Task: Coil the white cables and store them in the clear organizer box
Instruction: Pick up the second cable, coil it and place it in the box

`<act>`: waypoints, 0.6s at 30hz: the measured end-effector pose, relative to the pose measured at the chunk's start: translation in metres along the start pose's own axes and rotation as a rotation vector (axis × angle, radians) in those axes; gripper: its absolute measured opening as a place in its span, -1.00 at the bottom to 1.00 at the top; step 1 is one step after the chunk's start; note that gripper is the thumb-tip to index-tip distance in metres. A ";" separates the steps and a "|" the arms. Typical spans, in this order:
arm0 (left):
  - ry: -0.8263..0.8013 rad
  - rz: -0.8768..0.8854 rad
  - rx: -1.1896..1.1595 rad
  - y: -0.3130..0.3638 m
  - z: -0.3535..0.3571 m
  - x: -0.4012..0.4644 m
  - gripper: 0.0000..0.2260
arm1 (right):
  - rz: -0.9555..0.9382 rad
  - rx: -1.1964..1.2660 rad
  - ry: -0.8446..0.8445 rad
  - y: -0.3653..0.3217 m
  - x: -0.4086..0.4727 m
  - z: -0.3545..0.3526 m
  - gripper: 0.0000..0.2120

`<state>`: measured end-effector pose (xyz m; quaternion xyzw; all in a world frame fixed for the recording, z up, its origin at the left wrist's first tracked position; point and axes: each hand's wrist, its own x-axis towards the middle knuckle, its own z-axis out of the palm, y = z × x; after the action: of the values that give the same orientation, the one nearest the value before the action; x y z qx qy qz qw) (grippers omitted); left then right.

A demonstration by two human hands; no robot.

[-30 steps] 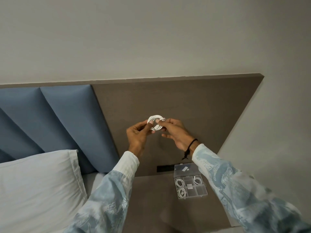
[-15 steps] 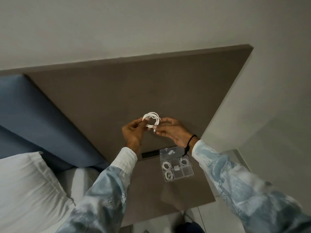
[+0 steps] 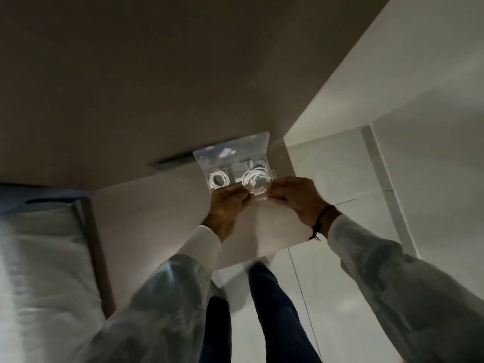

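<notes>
A coiled white cable (image 3: 258,178) is pinched between my left hand (image 3: 226,203) and my right hand (image 3: 296,197), directly over the clear organizer box (image 3: 233,153). The box stands on the brown nightstand (image 3: 157,205) with its lid tilted back against the headboard. Another white coil (image 3: 219,179) lies in a left compartment of the box. My hands hide the box's near half. The view is blurred.
A brown headboard panel (image 3: 157,87) rises behind the nightstand. The bed with a white pillow (image 3: 39,271) lies to the left. White floor tiles (image 3: 340,179) and a wall are on the right. My legs (image 3: 272,310) stand below the nightstand's front edge.
My hands have brought the coiled cable down from in front of the headboard to just over the box. The camera has tilted downward, showing floor and legs.
</notes>
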<state>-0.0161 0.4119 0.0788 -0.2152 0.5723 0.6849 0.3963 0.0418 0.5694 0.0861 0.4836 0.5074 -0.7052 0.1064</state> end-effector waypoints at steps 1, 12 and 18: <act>0.023 -0.024 0.017 -0.016 0.001 0.018 -0.84 | 0.037 0.008 -0.008 0.013 0.019 -0.009 -0.88; 0.393 0.117 0.557 -0.109 0.017 0.146 -0.80 | -0.104 -0.463 0.123 0.074 0.150 -0.041 -0.88; 0.355 0.477 0.858 -0.125 0.013 0.144 -0.85 | -0.529 -1.019 0.142 0.075 0.161 -0.047 -0.82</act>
<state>-0.0012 0.4708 -0.1024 -0.0099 0.8930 0.4131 0.1786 0.0350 0.6279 -0.0877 0.2743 0.8925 -0.3402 0.1115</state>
